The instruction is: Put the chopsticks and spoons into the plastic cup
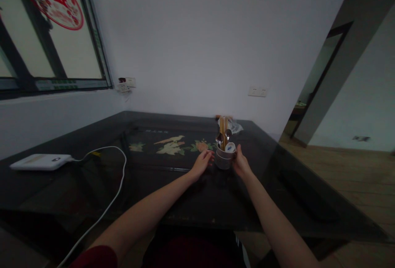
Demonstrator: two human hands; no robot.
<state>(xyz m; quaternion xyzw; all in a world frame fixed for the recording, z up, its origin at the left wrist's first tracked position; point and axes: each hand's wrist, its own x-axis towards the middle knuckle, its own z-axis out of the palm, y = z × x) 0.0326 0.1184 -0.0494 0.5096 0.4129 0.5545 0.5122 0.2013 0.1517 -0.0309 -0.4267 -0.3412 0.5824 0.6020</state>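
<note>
A pale utensil holder (223,162) stands upright on the dark table in front of me. It holds several wooden chopsticks (224,126), two shiny metal spoons (228,133) and a white ceramic spoon with a blue mark (230,147). My right hand (241,163) is at the holder's right side, thumb up, with its fingers partly hidden against the wall. On the left side my left hand (203,164) has its fingers loosely bent and apart, the tips very near the holder; a slight gap seems to show.
A white power bank (41,162) with a white cable (123,169) lies at the table's left. Behind the holder is a crumpled clear plastic bag (236,127). A dark flat object (308,196) rests at the right of the glossy table (148,183). A wall (197,54) borders the far edge.
</note>
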